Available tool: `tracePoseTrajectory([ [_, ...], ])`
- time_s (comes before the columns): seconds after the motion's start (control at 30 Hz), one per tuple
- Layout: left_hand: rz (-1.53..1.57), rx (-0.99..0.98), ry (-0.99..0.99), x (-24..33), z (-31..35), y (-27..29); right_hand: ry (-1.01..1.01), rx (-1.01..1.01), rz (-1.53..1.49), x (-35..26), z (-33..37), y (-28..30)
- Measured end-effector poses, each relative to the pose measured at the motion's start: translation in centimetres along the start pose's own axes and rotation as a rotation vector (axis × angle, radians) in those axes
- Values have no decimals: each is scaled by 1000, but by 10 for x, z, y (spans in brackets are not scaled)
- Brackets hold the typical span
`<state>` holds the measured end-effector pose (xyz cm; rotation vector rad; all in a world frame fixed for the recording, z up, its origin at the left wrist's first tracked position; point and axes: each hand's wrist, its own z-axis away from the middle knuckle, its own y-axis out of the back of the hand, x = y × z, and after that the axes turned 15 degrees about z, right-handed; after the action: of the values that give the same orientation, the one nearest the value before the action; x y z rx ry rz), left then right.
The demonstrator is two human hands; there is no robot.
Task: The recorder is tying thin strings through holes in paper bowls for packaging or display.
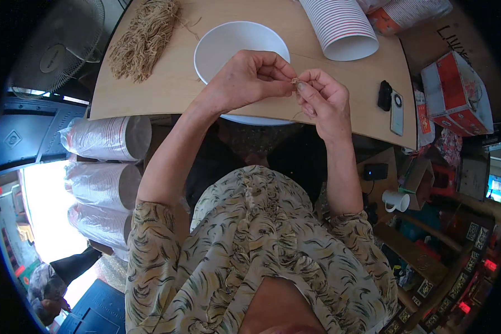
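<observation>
My left hand (256,78) and my right hand (324,100) meet over the near part of the table. Both pinch a small tan piece of string (295,82) between thumb and fingertips; a thin strand seems to hang below my right hand. Behind my left hand is a wide white paper tub (228,42), its mouth partly hidden by the hand. A thick bundle of tan strings (145,42) lies at the table's far left, with a few loose ends trailing toward the tub.
A stack of white paper tubs (345,33) lies at the far right of the table (384,111). Near the right edge are a phone (396,113) and a small black object (384,96). Wrapped tub stacks (103,139) stand left, below a fan (55,55). A person (47,289) is at lower left.
</observation>
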<state>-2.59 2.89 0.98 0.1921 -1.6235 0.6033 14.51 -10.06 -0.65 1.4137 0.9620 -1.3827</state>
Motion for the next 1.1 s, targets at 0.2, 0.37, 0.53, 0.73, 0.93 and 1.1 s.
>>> tracePoseTrajectory([
  [0.2,-55,11,-25,-3,-1,1,-34,-58,-72,3,-1,2],
  [0.37,19,-19,-38,-5,-1,2,-63,-92,-107,-2,0,5],
  [0.53,35,-16,-20,-4,0,1,-44,-99,-122,-5,-3,5],
  [0.73,-2,-5,-20,-3,1,-2,-17,-154,-16,-3,-4,8],
  [0.93,-8,-19,-31,-3,2,-2,-39,-167,-49,-1,-2,7],
  [1.1,40,-41,-28,-4,2,0,-100,-129,-201,4,-2,6],
])
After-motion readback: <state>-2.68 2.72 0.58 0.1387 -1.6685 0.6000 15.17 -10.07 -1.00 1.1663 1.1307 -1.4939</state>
